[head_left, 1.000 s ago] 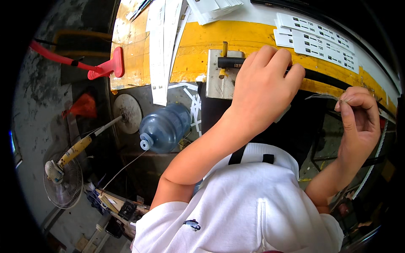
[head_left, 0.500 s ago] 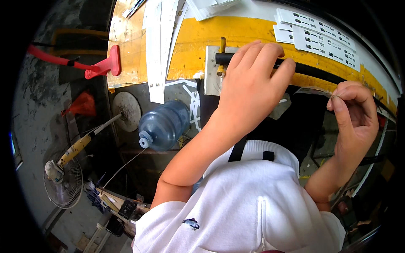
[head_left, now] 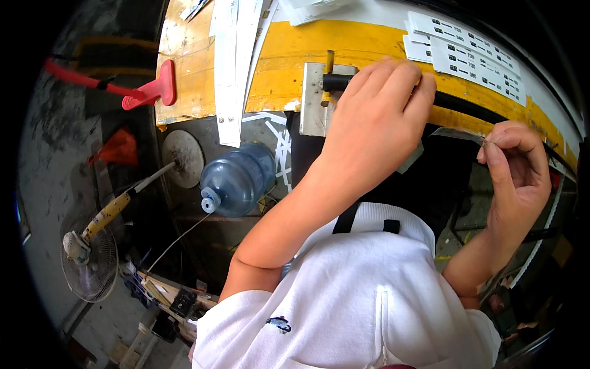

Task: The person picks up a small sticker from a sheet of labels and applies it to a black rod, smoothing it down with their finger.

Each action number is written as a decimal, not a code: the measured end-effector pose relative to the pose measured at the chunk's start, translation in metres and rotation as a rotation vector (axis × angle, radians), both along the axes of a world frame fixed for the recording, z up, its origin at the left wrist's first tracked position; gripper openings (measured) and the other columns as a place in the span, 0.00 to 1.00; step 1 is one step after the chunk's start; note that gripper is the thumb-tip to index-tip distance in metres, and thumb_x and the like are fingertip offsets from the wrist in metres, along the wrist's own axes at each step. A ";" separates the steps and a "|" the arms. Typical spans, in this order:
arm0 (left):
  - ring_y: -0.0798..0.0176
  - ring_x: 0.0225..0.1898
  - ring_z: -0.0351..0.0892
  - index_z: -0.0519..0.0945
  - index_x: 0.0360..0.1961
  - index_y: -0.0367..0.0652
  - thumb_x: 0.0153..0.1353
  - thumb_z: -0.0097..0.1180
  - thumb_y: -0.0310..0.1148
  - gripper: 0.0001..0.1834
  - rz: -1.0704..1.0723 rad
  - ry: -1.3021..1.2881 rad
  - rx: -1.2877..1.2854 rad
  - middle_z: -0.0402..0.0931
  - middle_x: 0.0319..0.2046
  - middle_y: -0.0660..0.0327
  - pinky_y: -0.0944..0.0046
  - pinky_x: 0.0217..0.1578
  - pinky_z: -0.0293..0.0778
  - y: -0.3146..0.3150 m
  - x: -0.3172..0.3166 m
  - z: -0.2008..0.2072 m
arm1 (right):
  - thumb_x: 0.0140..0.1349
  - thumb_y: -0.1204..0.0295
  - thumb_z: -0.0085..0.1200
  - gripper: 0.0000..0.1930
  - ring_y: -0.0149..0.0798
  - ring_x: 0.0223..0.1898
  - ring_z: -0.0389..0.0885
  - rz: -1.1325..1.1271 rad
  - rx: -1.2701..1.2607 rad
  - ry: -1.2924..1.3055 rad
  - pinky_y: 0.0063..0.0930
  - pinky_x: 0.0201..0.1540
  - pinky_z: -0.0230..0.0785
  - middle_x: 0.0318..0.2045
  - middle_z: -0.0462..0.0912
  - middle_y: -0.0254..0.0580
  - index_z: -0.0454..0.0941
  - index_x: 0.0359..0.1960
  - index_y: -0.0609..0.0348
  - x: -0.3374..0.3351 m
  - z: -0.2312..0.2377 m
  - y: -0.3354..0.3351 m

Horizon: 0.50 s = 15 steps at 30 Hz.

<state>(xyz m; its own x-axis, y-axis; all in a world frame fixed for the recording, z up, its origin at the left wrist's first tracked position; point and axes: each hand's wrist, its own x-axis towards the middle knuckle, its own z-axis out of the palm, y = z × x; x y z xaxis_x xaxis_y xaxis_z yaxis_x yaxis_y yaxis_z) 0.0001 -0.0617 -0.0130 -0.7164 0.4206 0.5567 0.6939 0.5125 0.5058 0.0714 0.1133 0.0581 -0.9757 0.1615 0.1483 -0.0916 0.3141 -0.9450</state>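
At the far left, a fan [head_left: 89,267] with a wire cage shows at floor level; its yellow-and-white pole [head_left: 110,216] slopes up to a round base disc [head_left: 184,158]. Above the fan is a red cone-shaped object [head_left: 120,146]. A red T-headed tool [head_left: 166,84] lies with its head over the left end of the table [head_left: 276,67], its handle running off to the left. Long white paper strips [head_left: 227,77] lie on the table and overhang its near edge. Below that edge is a blue translucent bottle [head_left: 236,178], on its side, neck toward the lower left.

Right of the strips, a metal plate [head_left: 311,117] sits at the table's near edge. An upright yellow-brown rod [head_left: 330,59] stands at the plate, beside the end of a black tube [head_left: 340,82]. The left hand [head_left: 382,117] is placed back upward over the tube, fingers bent across it; its fingertips are hidden, so how firmly it grips cannot be told. A black length shows again right of this hand. Behind it lie white printed sheets [head_left: 473,69], overlapping.

At the right, the right hand [head_left: 519,165] is closed in a thumb-and-finger pinch on a thin clear strip [head_left: 458,133], which extends leftward, just below the table's edge in the view.
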 end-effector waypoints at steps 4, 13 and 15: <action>0.49 0.48 0.79 0.78 0.50 0.33 0.55 0.58 0.25 0.20 -0.077 -0.066 0.227 0.76 0.47 0.49 0.56 0.49 0.76 -0.019 0.002 0.014 | 0.59 0.87 0.55 0.07 0.28 0.32 0.75 -0.080 -0.042 -0.039 0.19 0.38 0.69 0.37 0.76 0.43 0.74 0.37 0.65 0.002 0.004 -0.006; 0.62 0.38 0.82 0.74 0.55 0.30 0.48 0.72 0.53 0.42 -0.010 -0.908 0.560 0.77 0.49 0.51 0.73 0.31 0.76 -0.044 0.043 0.059 | 0.58 0.87 0.53 0.07 0.28 0.29 0.71 -0.021 -0.158 -0.166 0.18 0.35 0.67 0.33 0.74 0.42 0.72 0.36 0.64 0.003 0.011 -0.024; 0.69 0.32 0.80 0.76 0.48 0.32 0.56 0.69 0.41 0.26 0.014 -0.950 0.575 0.79 0.41 0.56 0.77 0.27 0.71 -0.042 0.047 0.060 | 0.58 0.86 0.54 0.07 0.27 0.29 0.71 -0.010 -0.161 -0.172 0.18 0.34 0.66 0.33 0.73 0.42 0.72 0.36 0.64 0.004 0.012 -0.029</action>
